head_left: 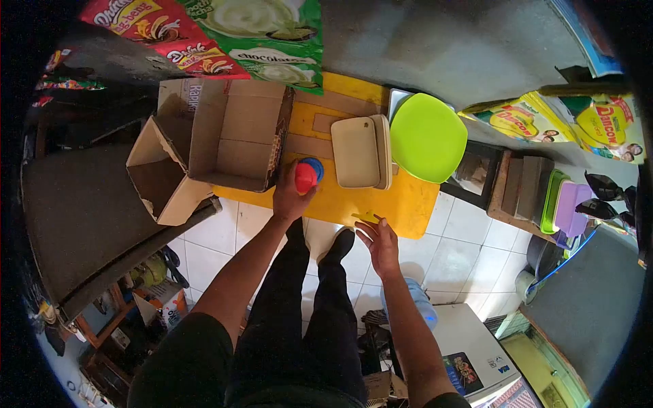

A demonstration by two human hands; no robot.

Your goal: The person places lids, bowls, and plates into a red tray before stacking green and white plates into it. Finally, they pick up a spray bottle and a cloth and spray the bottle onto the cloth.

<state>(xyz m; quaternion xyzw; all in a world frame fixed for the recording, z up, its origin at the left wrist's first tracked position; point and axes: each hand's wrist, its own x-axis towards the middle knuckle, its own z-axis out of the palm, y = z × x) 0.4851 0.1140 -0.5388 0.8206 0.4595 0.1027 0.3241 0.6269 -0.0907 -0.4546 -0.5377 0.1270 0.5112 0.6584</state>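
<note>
My left hand (291, 197) is closed around a red rounded plastic piece (305, 178) over the yellow table. Right behind it is a blue round piece (315, 165); whether the two touch is hard to tell. Over the table's front edge, my right hand (381, 246) pinches a small flat yellow piece (367, 217) between thumb and fingers. Beige rectangular containers or lids (356, 153) lie stacked in the middle of the table. To their right sits a lime green square plate (428, 138).
The yellow table (415, 211) carries an open cardboard box (235, 146) on its left, with another open carton (160, 170) beside it. Hanging sachets (272, 41) drop over the back edge. A white appliance (469, 350) and a blue water jug (416, 302) stand right of my legs.
</note>
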